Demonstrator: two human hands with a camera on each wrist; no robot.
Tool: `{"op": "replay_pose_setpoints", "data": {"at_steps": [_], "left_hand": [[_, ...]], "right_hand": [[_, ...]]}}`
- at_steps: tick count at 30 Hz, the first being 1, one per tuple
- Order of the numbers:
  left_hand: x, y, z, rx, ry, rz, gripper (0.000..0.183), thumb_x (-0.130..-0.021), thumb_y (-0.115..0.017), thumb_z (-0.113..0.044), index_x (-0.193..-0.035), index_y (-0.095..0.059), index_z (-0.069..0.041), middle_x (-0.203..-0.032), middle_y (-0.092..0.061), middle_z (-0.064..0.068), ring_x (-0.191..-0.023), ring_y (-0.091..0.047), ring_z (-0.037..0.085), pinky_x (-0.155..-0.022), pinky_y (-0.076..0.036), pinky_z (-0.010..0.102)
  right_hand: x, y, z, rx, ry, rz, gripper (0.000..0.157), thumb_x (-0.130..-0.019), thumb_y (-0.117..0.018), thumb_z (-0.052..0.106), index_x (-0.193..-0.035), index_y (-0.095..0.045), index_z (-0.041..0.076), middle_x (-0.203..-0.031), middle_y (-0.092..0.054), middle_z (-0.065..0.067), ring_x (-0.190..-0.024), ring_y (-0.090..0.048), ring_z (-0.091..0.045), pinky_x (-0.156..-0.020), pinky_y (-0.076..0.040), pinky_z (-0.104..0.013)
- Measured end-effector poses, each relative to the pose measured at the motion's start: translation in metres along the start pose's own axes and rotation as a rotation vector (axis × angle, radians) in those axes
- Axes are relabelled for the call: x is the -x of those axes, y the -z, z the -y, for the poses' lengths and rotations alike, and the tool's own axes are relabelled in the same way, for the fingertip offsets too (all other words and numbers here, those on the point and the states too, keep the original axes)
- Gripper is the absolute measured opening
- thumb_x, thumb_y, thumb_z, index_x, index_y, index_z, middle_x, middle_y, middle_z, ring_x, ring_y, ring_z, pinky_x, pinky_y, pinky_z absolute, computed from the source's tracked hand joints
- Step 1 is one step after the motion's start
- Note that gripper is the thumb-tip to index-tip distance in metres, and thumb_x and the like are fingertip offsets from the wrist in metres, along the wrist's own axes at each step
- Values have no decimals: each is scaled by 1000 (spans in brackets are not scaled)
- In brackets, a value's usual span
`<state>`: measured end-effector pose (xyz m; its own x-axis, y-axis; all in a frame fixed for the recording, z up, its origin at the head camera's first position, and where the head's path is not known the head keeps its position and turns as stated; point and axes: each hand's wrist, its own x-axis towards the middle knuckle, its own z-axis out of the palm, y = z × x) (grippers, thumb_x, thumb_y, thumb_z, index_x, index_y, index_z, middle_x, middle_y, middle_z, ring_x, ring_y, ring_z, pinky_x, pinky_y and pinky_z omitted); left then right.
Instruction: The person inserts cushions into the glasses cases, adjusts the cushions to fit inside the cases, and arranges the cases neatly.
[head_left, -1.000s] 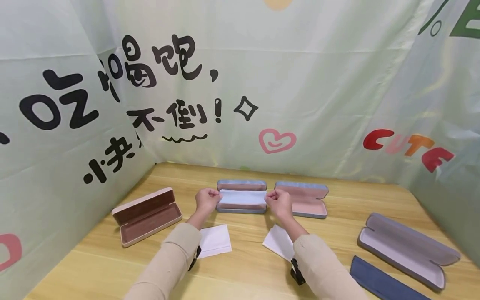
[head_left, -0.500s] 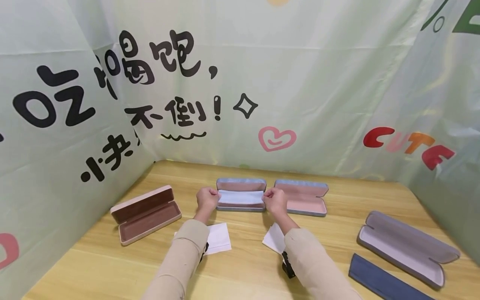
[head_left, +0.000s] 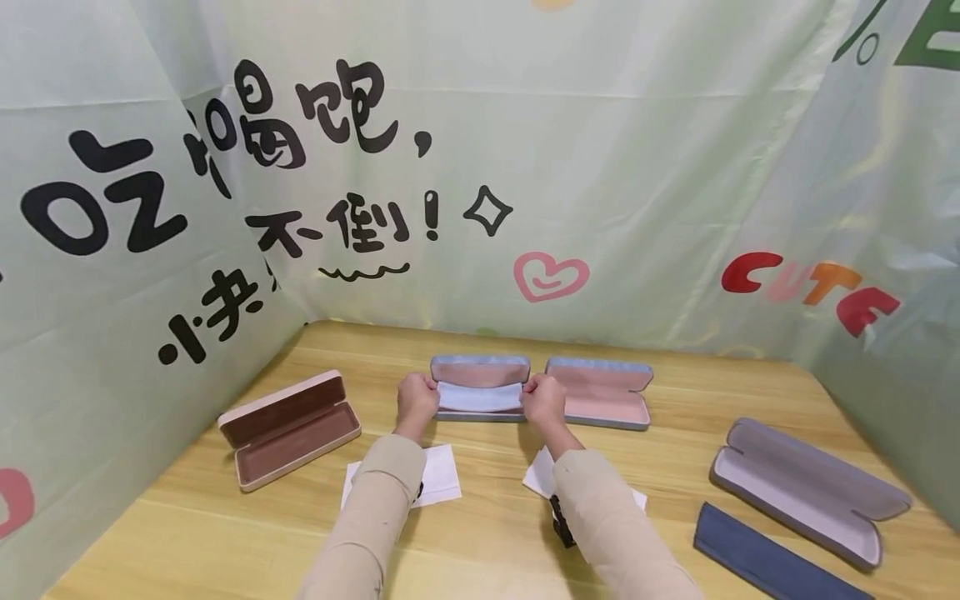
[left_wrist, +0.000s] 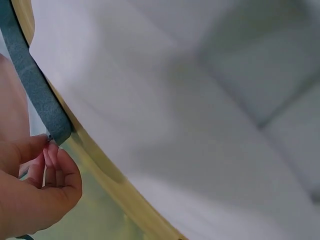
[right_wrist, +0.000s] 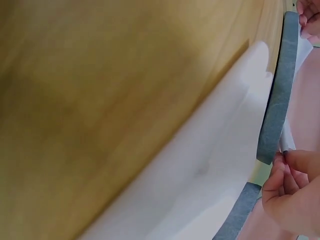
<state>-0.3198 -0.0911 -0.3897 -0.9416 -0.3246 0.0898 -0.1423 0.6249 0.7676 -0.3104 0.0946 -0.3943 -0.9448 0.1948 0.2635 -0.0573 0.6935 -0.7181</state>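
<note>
A light blue folded cloth (head_left: 480,397) spans between my hands, over an open blue glasses case (head_left: 480,367) with a pink lining. My left hand (head_left: 417,403) pinches the cloth's left end between thumb and fingers. At the other end my right hand (head_left: 545,402) has the same pinch. The cloth sags a little in the middle and covers most of the case's inside. In the left wrist view, my left fingertips (left_wrist: 39,147) are right at the corner of the case (left_wrist: 35,75). In the right wrist view, the cloth (right_wrist: 287,137) reaches my right thumb.
A second open blue case (head_left: 603,408) stands just right. A brown-lined case (head_left: 296,442) lies open at left, a grey one (head_left: 795,500) at right beside a dark blue pouch (head_left: 772,550). White folded cloths (head_left: 441,477) lie under the forearms. A printed curtain (head_left: 637,183) encloses the table.
My hands have drawn closer together, the right one moving left. The cloth between them has gone from taut to slightly sagging and sits within the case's width. The view has shifted slightly.
</note>
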Motion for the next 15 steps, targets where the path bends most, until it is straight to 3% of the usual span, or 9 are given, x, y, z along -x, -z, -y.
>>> {"op": "replay_pose_setpoints", "data": {"at_steps": [10,12,15], "left_hand": [[1,4,0,-73,-57,7,9,-76,-58,6,-74,-63,0,-83,-66,15,-77,-60,26,-69,-50,36],[2,6,2,-77,-105,15,5,-76,-61,4,-80,-64,3,-87,-67,17,-80,-61,27,-71,-51,36],[2,11,6,-56,-175,62,24,-78,-66,-1,-99,-62,10,-95,-66,23,-83,-61,31,-76,-53,38]], "right_hand": [[1,6,-1,-12,-4,9,6,-80,-59,-3,-79,-65,-4,-74,-63,-15,-71,-59,-25,-68,-50,-37],[2,8,-2,-49,-3,-5,8,-82,-59,-1,-83,-66,-6,-76,-64,-17,-73,-59,-26,-69,-50,-37],[2,9,-4,-133,-14,17,18,-85,-59,4,-95,-65,-9,-86,-65,-21,-82,-61,-30,-74,-51,-39]]}}
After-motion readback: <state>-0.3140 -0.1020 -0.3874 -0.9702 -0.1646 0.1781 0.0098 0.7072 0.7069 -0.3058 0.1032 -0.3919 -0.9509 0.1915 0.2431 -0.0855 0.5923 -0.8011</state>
